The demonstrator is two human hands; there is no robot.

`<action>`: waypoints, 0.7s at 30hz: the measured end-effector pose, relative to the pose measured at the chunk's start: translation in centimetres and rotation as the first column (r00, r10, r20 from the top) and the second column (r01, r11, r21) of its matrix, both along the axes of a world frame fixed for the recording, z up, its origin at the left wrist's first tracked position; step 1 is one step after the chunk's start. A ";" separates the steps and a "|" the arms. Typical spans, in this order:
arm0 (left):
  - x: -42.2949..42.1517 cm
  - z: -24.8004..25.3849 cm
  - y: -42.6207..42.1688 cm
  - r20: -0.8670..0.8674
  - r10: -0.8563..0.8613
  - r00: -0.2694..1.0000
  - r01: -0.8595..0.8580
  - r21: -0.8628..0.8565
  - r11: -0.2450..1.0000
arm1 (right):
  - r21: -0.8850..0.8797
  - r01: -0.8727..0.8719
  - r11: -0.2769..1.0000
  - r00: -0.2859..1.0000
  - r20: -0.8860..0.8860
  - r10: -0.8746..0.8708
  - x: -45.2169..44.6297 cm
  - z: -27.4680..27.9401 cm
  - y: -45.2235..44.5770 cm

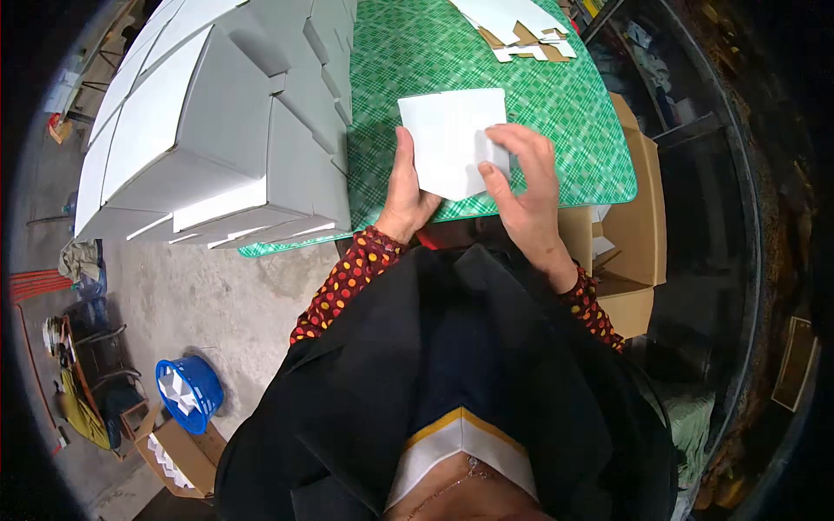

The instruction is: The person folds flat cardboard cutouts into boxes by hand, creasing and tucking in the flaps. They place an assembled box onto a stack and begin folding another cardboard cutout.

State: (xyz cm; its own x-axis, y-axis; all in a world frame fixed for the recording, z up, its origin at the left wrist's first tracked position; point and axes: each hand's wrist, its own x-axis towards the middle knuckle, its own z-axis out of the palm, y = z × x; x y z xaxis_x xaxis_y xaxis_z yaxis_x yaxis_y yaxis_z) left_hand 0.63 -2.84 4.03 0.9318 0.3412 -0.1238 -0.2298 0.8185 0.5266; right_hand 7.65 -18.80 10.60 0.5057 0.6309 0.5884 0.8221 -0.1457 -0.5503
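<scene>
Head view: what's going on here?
A person holds a white cardboard piece over a green checked table, left hand at its left edge, right hand fingering its right side. Stacked white cardboard boxes stand to the left; flat white cardboard sheets lie at the far end.

A table (573, 148) in green checked cloth spans eleven to two o'clock, bearing stacked white boxes (230, 122) at ten and flat card (504, 17) at one. On the concrete floor (217, 304), a blue basket (204, 382) sits at eight, a carton (195, 451) just beside it toward seven.
</scene>
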 end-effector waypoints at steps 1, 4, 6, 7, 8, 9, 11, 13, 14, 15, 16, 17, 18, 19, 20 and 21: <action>0.0 -0.2 0.0 -0.001 0.000 1.000 0.000 -0.004 1.000 | -0.004 0.000 1.000 1.000 -0.001 0.000 0.0 0.0 0.1; 0.0 -0.6 0.1 -0.020 -0.010 1.000 0.010 0.000 1.000 | 0.032 0.052 0.998 0.969 -0.243 -0.043 -0.1 -0.1 0.4; 0.1 -0.8 0.0 -0.029 -0.018 0.999 0.018 0.000 1.000 | 0.041 0.076 0.996 0.944 -0.324 -0.059 -0.1 -0.3 0.4; 0.0 -1.0 0.0 -0.022 -0.023 0.999 0.024 0.010 1.000 | 0.030 0.081 0.996 0.947 -0.313 -0.068 -0.1 -0.4 0.4; -0.1 -1.1 0.0 -0.015 -0.029 0.999 0.029 0.019 0.999 | 0.019 0.087 0.996 0.951 -0.301 -0.077 0.0 -0.6 0.4; -0.2 -1.2 0.1 -0.008 -0.034 0.999 0.034 0.028 0.999 | 0.008 0.092 0.996 0.954 -0.289 -0.086 0.0 -0.8 0.4; -0.5 -1.3 0.2 -0.002 -0.041 0.999 0.041 0.038 0.998 | -0.003 0.099 0.995 0.956 -0.278 -0.096 0.0 -0.7 0.3; -0.7 -1.3 0.3 0.000 -0.060 0.998 0.058 0.194 0.979 | -0.037 0.088 0.995 0.945 -0.312 -0.095 -0.1 0.0 -0.1; -0.9 -1.3 0.4 0.001 -0.069 0.998 0.066 0.271 0.960 | -0.053 0.082 0.995 0.940 -0.329 -0.095 -0.1 0.3 -0.2; -1.0 -1.2 0.5 0.001 -0.078 0.997 0.073 0.345 0.936 | -0.070 0.075 0.995 0.934 -0.345 -0.095 0.0 0.5 -0.4; -1.1 -1.1 0.6 0.000 -0.078 0.997 0.073 0.344 0.936 | -0.072 0.075 0.995 0.934 -0.345 -0.095 0.1 0.5 -0.5; -1.3 -0.9 0.6 0.003 -0.082 0.997 0.076 0.340 0.937 | -0.048 0.043 0.998 0.922 -0.382 -0.058 0.3 0.4 -0.6; -1.4 -0.4 0.7 0.005 -0.086 0.996 0.079 0.335 0.939 | -0.023 0.011 1.000 0.908 -0.418 -0.020 0.6 0.4 -0.8; -1.4 0.2 0.7 0.007 -0.090 0.996 0.083 0.331 0.940 | 0.004 -0.019 1.000 0.892 -0.452 0.019 0.9 0.4 -0.9; -1.4 0.7 0.7 0.010 -0.095 0.995 0.086 0.327 0.941 | 0.032 -0.048 0.998 0.873 -0.484 0.058 1.0 0.4 -1.0; -1.5 1.3 0.7 0.010 -0.094 0.996 0.085 0.326 0.942 | 0.031 -0.049 0.998 0.873 -0.484 0.058 1.1 0.6 -1.1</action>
State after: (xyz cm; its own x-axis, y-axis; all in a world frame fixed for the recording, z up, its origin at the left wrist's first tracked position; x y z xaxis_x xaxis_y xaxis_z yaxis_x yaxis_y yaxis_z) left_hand -0.87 -2.13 5.29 0.9617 0.2741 0.0034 -0.1800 0.6217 0.7623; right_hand 8.74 -19.93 11.15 0.6960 0.6571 0.2894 0.4581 -0.0960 -0.8837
